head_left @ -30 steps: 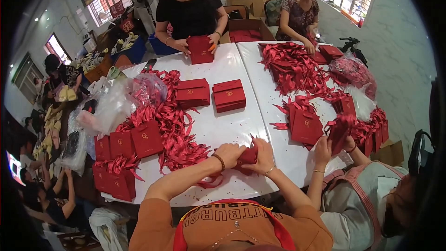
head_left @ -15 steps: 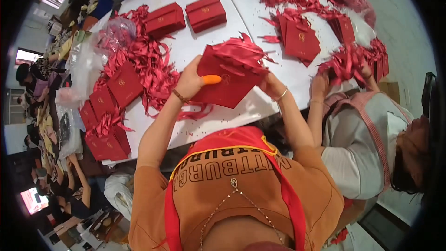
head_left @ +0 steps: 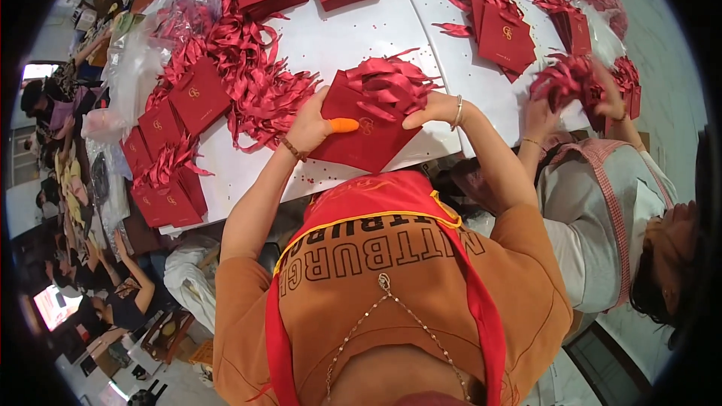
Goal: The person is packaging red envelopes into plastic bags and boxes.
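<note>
In the head view, held between two separated hands: a red bag (head_left: 365, 149), set aslant, close to the near edge of the bench (head_left: 338, 41). Gripped at its left edge by the left hand (head_left: 310, 124), with an orange thumb cover (head_left: 344, 126) against the front; pinched near its right corner by the right hand (head_left: 438, 110), thumb in front, fingers hidden. Cannot tell whether one bag or several layered, nor whether touching the bench. Probably light and fairly stiff, like card, yet easily creased at corners and folds. Likely smooth, so best held by opposite edges with flat thumbs. At the far edge, between the hands, a bunch of ribbon (head_left: 391, 86): soft, apt to slip and tangle, a poor hold. Beyond the left hand, a loose ribbon heap (head_left: 259, 98).
</note>
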Available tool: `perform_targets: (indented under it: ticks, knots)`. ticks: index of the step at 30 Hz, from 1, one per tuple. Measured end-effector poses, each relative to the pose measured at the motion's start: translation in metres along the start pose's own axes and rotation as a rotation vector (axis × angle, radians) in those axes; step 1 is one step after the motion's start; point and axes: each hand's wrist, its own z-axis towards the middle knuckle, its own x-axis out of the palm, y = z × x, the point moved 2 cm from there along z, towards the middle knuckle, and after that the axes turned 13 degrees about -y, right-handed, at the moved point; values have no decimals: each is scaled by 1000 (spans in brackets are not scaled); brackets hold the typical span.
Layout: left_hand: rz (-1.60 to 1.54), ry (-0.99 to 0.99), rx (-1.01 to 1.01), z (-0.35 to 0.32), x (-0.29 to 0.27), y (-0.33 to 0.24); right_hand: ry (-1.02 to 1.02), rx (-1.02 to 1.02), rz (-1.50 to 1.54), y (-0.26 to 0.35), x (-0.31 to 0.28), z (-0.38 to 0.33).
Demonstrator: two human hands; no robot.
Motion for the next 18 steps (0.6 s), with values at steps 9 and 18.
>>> perform_targets:
  ticks: [9,18]
  knots:
    - [400,23,57,-8,0,5,-328,-143,108,22,50,16]
    - [831,-81,115,-13,2,-17,-855,-409,744,-6,57,58]
